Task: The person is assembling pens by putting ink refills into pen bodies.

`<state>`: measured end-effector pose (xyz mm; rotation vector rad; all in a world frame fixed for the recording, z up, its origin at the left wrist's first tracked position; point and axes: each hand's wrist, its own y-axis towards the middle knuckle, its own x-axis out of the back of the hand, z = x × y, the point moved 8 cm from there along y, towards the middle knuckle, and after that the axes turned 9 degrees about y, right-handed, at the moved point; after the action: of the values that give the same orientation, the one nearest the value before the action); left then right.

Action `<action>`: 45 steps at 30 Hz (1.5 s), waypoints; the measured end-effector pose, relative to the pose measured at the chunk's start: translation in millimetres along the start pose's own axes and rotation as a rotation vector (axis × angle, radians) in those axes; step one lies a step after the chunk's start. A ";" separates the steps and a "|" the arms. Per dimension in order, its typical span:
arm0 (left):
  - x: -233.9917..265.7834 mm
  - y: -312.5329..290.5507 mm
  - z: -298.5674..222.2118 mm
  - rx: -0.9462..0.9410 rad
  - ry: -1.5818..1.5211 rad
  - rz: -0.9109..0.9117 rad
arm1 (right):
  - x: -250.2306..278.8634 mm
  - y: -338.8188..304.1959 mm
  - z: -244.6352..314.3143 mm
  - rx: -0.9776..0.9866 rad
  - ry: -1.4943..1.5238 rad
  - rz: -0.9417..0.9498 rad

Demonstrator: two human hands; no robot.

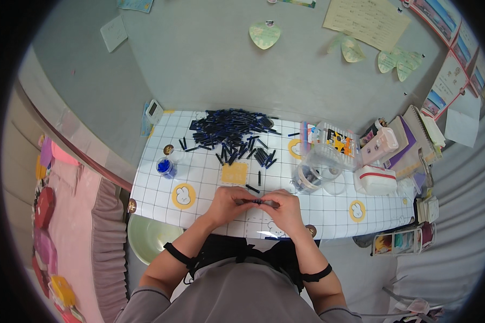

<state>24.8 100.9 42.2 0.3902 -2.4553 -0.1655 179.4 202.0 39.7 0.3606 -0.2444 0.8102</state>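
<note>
My left hand and my right hand meet near the front of the table, fingertips closed in a pinch. Between them are short dark tubes that look like ink cartridges, mostly covered by the fingers; how many I cannot tell. One loose cartridge lies just beyond my fingertips, and another cartridge stands out a little farther away. Toward the back spreads a large heap of black and blue cartridges. A small clear jar with bright blue pieces sits left of my hands.
Right of my hands, a clear plastic tub holds dark pieces. Behind it is a clear case. A pink bottle, a white pouch and upright notebooks crowd the right side. A greenish basin is below the left edge.
</note>
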 end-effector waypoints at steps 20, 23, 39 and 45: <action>-6.4 99.6 -182.4 -0.524 0.031 -0.307 | 159.0 -5.7 105.7 0.314 -0.149 -0.427; -16.2 108.9 -176.6 -0.489 0.065 -0.331 | 169.7 0.4 105.5 0.325 -0.199 -0.448; -34.1 122.4 -157.2 -0.506 0.254 -0.361 | 168.3 5.1 89.8 0.349 -0.421 -0.479; -7.8 115.0 -155.4 -0.440 0.168 -0.363 | 161.3 3.3 105.5 0.353 -0.405 -0.507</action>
<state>99.0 208.9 184.6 0.6187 -2.0864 -0.7762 276.5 267.8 192.7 0.8828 -0.3686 0.2679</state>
